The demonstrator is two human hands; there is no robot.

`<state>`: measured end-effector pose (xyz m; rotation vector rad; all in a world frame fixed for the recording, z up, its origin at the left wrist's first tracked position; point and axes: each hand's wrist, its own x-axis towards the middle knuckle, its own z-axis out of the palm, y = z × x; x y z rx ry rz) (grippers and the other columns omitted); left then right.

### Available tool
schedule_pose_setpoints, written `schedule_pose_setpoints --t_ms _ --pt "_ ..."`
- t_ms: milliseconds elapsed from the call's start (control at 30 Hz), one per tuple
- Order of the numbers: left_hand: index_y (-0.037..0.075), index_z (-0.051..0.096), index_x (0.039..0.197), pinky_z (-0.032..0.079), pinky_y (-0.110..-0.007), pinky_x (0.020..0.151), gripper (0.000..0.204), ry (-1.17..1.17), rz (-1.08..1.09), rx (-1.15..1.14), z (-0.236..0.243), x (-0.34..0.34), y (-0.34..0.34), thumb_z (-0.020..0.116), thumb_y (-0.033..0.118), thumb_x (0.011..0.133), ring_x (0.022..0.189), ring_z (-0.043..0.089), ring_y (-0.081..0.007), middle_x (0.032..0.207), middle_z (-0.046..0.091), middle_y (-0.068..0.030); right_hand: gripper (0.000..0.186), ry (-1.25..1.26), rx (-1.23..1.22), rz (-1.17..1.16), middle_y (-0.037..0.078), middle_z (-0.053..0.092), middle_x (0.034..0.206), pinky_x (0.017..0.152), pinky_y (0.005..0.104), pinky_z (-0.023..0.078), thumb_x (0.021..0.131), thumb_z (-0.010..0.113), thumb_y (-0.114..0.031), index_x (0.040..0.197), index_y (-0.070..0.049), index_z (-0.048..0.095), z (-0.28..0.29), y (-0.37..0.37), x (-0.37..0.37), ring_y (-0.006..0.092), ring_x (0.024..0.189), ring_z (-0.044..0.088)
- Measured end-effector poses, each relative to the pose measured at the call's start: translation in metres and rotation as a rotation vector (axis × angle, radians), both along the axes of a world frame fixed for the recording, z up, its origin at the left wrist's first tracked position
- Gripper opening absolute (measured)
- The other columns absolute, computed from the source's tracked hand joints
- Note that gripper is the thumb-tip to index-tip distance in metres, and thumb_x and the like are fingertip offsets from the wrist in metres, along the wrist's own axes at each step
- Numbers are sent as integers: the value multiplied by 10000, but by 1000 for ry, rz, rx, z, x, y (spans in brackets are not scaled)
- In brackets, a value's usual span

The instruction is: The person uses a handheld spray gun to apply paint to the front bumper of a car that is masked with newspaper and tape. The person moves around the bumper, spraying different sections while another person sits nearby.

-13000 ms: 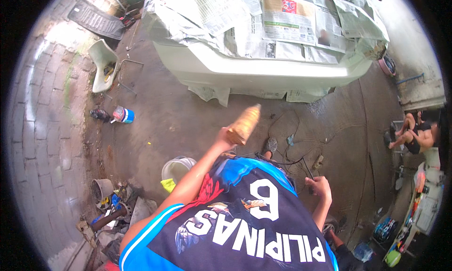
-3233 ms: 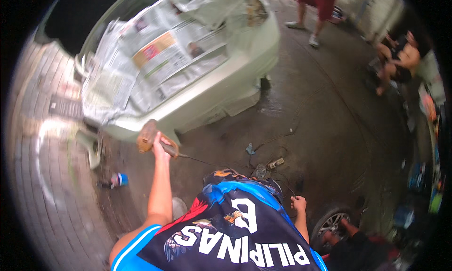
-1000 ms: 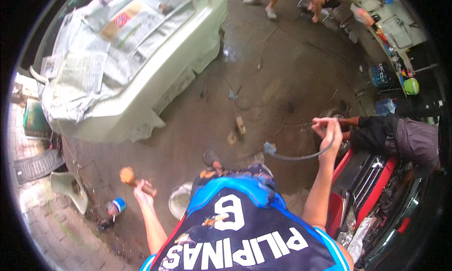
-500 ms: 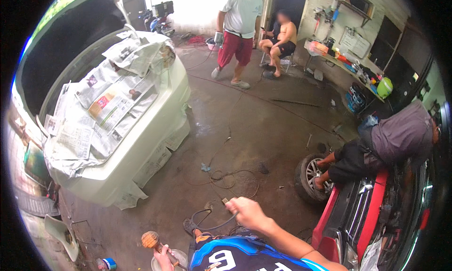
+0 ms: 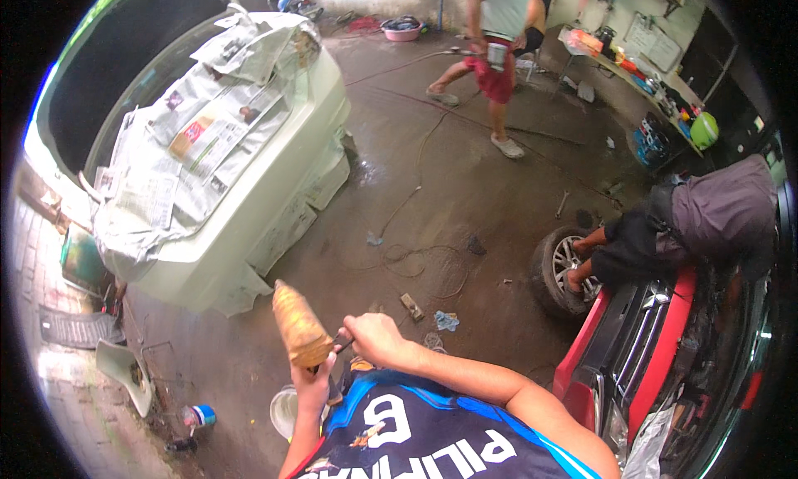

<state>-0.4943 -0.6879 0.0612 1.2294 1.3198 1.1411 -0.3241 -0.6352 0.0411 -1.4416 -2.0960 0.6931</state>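
In front of my chest, slightly left, my left hand (image 5: 312,386) is wrapped round the lower end of a tapered yellow-brown tool (image 5: 299,325). The tool tilts up, its narrow end pointing away; I cannot make out its exact kind. Close beside its base, my right hand (image 5: 374,338) is closed on a short dark hose-like piece (image 5: 343,343). Whether that piece is joined to the tool cannot be seen. Below my left forearm, a whitish pail (image 5: 285,411) stands on the floor.
To the left stands a pale car body (image 5: 241,254) covered with newspaper (image 5: 208,138). A wheel (image 5: 549,271), a red bumper (image 5: 578,371) and a bending co-worker (image 5: 723,209) are at right. Another person (image 5: 497,63) walks ahead near a cluttered bench (image 5: 636,76). Hose coils (image 5: 424,267) lie on the floor.
My left hand has raised the tool up and forward. My right hand has come left and closer to it. The walking person has moved right, in front of the seated one.
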Motion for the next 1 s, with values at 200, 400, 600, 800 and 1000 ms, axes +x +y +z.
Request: schedule_pose_setpoints --t_ms 200,400,600,800,1000 --pt "43 401 1207 502 -263 578 471 -36 6 -139 6 -28 9 630 -53 807 696 585 -125 930 578 -57 468 319 184 116 99 645 846 793 402 488 754 741 -286 1129 -52 589 -43 -3 34 290 875 628" --pt "24 509 1097 487 -256 583 291 -87 112 -125 54 -51 6 633 -17 837 676 584 -122 868 579 -34 391 702 -1024 -597 155 694 883 789 413 550 903 603 -341 1051 20 630 -183 -15 59 296 849 676" --pt "10 535 1039 465 -257 538 258 38 89 -238 105 -66 -11 661 24 813 651 601 -147 853 578 -49 752 1867 -1627 -696 379 367 1331 930 549 470 957 425 -484 1375 76 148 -255 32 -13 454 1162 499" --pt "-19 539 1015 495 -277 567 222 -32 264 -135 129 -91 -38 619 -29 808 617 574 -145 830 567 -58 587 2200 -1459 -1053 239 540 1012 748 441 534 972 447 -349 1251 135 268 -274 64 22 357 853 581" --pt "-2 525 1046 476 -270 539 259 1 490 -130 114 -114 -61 636 9 812 618 581 -148 835 554 -50 196 1743 -1438 -772 71 495 769 479 242 403 977 408 -162 905 15 453 -254 39 58 142 603 454"
